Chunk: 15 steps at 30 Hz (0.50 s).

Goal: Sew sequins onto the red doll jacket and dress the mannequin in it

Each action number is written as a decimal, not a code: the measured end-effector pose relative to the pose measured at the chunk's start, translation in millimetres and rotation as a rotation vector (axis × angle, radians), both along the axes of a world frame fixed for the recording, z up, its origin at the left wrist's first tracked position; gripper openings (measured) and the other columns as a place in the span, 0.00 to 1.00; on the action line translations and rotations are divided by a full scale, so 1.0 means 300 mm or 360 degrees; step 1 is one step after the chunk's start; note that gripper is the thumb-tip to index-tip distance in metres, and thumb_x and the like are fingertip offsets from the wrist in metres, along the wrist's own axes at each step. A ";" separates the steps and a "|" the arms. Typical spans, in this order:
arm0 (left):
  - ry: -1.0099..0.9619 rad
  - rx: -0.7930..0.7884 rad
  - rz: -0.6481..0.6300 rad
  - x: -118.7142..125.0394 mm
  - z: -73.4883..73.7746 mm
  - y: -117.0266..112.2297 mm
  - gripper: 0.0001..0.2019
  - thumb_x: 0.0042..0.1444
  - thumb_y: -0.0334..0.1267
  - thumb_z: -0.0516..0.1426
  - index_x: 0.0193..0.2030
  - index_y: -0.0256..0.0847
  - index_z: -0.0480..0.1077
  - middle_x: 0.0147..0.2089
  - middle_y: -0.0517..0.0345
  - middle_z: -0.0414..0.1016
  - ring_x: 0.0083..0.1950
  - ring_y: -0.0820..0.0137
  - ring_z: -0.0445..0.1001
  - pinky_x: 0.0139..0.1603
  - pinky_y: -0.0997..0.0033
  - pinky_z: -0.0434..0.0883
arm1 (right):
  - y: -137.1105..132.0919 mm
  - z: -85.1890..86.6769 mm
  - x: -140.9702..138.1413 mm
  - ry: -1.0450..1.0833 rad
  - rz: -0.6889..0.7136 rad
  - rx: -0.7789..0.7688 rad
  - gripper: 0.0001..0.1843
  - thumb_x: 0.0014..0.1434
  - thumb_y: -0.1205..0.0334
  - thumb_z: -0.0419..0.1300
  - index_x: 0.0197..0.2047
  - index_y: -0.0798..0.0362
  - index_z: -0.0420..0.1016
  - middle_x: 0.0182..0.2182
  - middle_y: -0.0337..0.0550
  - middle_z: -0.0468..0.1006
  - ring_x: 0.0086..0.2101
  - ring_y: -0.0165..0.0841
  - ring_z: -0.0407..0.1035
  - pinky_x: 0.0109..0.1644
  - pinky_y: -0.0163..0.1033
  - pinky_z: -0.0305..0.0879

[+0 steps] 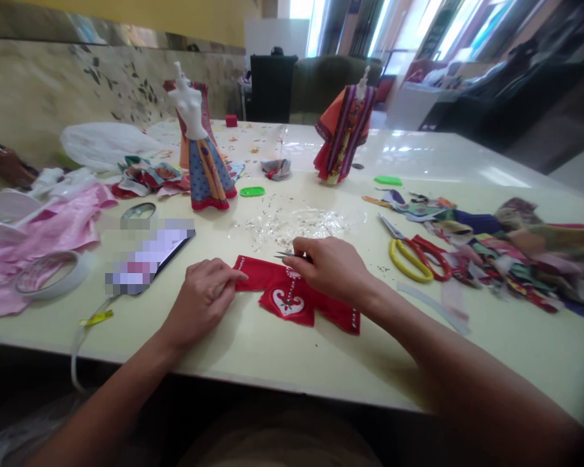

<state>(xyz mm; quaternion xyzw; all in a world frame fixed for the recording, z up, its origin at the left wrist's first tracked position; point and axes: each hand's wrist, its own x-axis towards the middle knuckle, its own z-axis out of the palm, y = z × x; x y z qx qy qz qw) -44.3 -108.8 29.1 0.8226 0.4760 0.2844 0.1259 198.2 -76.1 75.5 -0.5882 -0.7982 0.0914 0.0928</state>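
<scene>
Red cloth (pixel 309 302) lies at six o'clock, the left hand (pixel 207 292) on its ten-o'clock end, pinching or merely pressing, I cannot tell; the right hand (pixel 333 263) grips tweezers (pixel 292 253). Slack pressure could let it slip; a knock could scatter specks (pixel 314 224) at its twelve o'clock. The right hand hides part; anything between the tips is indistinct.

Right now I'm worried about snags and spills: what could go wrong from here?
The tweezers in the right hand have pointed tips close to the red cloth, and might snag it. Small loose bits lie scattered just beyond that hand, so a careless brush could spread them.
</scene>
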 end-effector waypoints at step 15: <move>-0.1463 -0.1162 0.0212 0.073 0.069 0.017 0.15 0.47 0.40 0.67 0.42 0.40 0.76 0.37 0.58 0.77 0.36 0.71 0.74 0.39 0.72 0.70 | -0.001 0.041 0.055 0.0545 -0.0086 0.0378 0.15 0.61 0.51 0.57 0.29 0.52 0.67 0.20 0.34 0.66 0.23 0.26 0.54 0.29 0.35 0.44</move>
